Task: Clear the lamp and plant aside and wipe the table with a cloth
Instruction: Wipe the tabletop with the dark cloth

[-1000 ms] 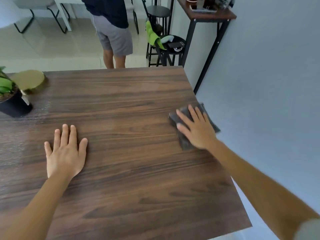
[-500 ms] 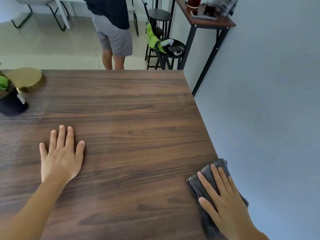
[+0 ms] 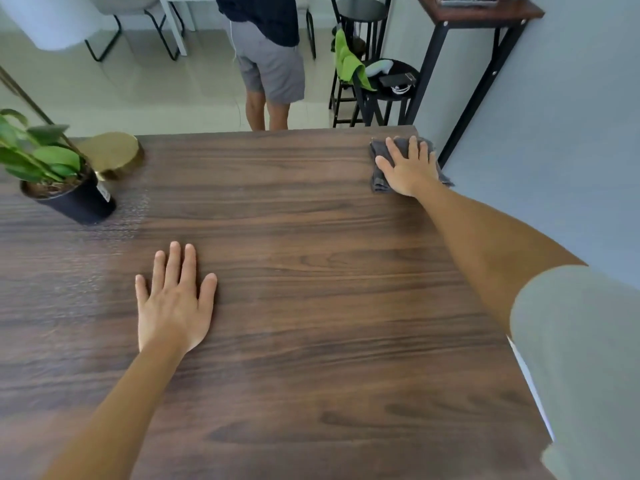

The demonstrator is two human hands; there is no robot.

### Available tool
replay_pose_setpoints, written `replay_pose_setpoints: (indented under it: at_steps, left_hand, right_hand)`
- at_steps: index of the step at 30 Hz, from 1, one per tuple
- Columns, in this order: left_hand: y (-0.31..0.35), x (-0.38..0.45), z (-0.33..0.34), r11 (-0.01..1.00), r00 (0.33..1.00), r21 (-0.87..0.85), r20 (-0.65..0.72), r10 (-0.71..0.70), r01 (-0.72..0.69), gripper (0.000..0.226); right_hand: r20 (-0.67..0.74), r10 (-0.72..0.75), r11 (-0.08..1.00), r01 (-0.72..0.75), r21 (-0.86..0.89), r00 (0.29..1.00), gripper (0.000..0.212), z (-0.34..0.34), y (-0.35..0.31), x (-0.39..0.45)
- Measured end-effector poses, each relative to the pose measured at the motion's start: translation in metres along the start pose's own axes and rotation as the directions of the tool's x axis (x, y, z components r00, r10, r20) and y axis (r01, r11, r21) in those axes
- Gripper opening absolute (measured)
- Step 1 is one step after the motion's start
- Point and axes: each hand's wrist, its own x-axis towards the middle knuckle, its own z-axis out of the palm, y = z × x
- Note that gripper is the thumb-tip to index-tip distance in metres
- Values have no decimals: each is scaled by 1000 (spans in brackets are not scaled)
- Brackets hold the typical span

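My right hand [image 3: 408,168] presses flat on a dark grey cloth [image 3: 378,168] at the far right corner of the dark wooden table [image 3: 294,306]. My left hand [image 3: 173,299] lies flat, fingers spread, on the table's left middle and holds nothing. A green plant in a black pot [image 3: 74,199] stands at the far left. Just behind it sits the lamp's round gold base [image 3: 112,154], with its thin gold stem [image 3: 24,98] rising to the upper left.
A grey wall [image 3: 554,150] runs along the table's right edge. A person in grey shorts [image 3: 268,71] stands just past the far edge. Black stools [image 3: 384,84] with a green cloth and a tall side table [image 3: 478,15] stand behind the far right corner.
My right hand slid the cloth along the right edge, first toward me to the near right, then away to the far right corner. My left hand stayed flat.
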Motion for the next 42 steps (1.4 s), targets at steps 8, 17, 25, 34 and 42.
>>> replay_pose_setpoints:
  at_steps: [8, 17, 25, 34, 42]
  left_hand:
    - [-4, -1, -3, 996, 998, -66, 19, 56, -54, 63]
    - [-91, -37, -26, 871, 898, -265, 34, 438, -414, 50]
    - [-132, -90, -20, 933, 936, -85, 10, 352, -350, 56]
    - [-135, -101, -16, 941, 945, -94, 7, 328, -326, 57]
    - [-137, -98, -12, 935, 941, -108, -20, 337, -337, 57]
  right_hand:
    - [-58, -81, 996, 78, -52, 995, 77, 53, 61, -233]
    - [-255, 16, 994, -42, -97, 967, 71, 122, -42, -425]
    - [-177, -376, 924, 382, -2, 909, 59, 162, -236, -472]
    - [-230, 330, 944, -326, 53, 916, 75, 128, -111, -429]
    - [-163, -259, 964, 264, 11, 952, 63, 163, -236, -464]
